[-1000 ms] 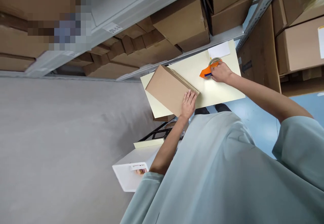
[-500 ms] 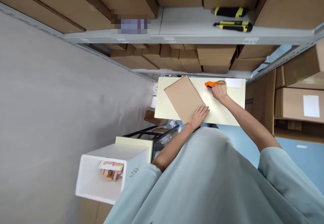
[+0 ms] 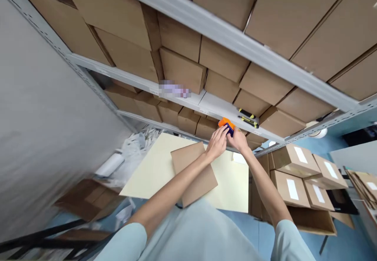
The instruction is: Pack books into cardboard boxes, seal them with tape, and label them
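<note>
An orange and dark-blue tape dispenser point(image 3: 226, 124) is raised above the far edge of the pale yellow table point(image 3: 153, 162). My right hand point(image 3: 238, 140) is wrapped around it from the right. From the other side, my left hand point(image 3: 217, 142) has its fingers closed at the front of the dispenser; whether they pinch the tape end is too small to tell. Beneath my left forearm lies a flat cardboard box point(image 3: 191, 160), turned at an angle on the table and partly hidden by that arm.
Shelving packed with cardboard boxes point(image 3: 182, 70) rises beyond the table. Two yellow-and-black utility knives point(image 3: 247, 120) lie on a shelf. Labelled boxes point(image 3: 293, 188) are stacked to the right. A white roll point(image 3: 110, 164) and an open carton point(image 3: 88, 198) are at left.
My left hand has left the cardboard box and come to the tape dispenser. My right hand has lifted the dispenser off the table. The view has tilted up and turned.
</note>
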A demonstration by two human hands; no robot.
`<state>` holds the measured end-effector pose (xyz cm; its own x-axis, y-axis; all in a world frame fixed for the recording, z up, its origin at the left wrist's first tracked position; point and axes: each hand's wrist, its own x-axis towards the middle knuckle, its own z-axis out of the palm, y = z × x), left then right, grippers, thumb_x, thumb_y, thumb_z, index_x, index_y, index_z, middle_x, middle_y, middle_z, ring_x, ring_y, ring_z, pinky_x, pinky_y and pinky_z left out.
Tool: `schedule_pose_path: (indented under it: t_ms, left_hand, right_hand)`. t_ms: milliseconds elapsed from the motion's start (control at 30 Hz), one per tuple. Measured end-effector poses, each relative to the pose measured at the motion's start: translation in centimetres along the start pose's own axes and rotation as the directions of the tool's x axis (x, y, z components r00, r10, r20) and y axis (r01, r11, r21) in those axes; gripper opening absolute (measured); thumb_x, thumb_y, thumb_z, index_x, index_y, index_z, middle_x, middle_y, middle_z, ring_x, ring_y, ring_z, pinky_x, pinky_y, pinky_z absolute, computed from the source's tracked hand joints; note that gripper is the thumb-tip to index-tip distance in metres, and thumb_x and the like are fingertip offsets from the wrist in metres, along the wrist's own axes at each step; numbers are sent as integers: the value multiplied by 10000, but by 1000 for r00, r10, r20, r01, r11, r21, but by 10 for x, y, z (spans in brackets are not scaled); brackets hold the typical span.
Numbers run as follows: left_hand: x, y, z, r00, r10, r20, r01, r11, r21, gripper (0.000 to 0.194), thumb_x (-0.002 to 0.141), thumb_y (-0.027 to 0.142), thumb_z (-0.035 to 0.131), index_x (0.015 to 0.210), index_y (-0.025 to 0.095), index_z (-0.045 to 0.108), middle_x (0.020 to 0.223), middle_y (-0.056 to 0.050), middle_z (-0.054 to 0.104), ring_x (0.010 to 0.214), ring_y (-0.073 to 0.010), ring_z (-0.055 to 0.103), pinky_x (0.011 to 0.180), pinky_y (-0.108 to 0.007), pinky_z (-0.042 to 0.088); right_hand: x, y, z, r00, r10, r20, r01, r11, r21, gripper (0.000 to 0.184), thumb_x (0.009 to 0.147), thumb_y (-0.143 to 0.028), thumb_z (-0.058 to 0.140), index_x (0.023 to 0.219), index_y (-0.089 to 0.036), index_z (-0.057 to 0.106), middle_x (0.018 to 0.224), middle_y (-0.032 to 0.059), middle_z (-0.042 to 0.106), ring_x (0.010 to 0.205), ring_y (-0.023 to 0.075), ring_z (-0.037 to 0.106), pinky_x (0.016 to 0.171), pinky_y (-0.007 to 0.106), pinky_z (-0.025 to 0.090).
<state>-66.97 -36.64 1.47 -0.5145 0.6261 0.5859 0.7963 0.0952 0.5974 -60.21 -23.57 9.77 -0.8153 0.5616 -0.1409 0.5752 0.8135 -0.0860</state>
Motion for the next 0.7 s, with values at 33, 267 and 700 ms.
schedule_pose_path:
  t_ms: [33,267,700]
  left_hand:
    - [18,-4,-7,1000,14,-16,-14,1000,2,563,1036,147,424,1588,139,535,1684,-180,511,1563,-300,491,1290,-510,433]
    - [80,-40,-38,998,-62,20,62,998,22,632,932,74,464,1555,102,567,1726,-208,453,1550,-366,509,1241,-566,479]
    - [-34,-49,-58,982,-164,90,172,981,-93,574,995,126,449,1555,161,565,1684,-162,527,1553,-330,514,1267,-559,475]
  right_hand:
    - [9,-9,-12,999,-29,-13,30,1000,8,465,1071,-336,428,1444,-63,483,1210,253,778,1147,383,754,938,412,545]
    - [79,-66,-56,994,-113,-14,110,987,-120,417,1033,-176,420,1419,-53,519,1355,267,728,1311,341,667,1135,393,424]
    - [123,-99,-53,999,41,-25,-45,988,-151,463,1021,-181,513,1475,-99,547,1463,251,667,1409,330,590,1219,459,334]
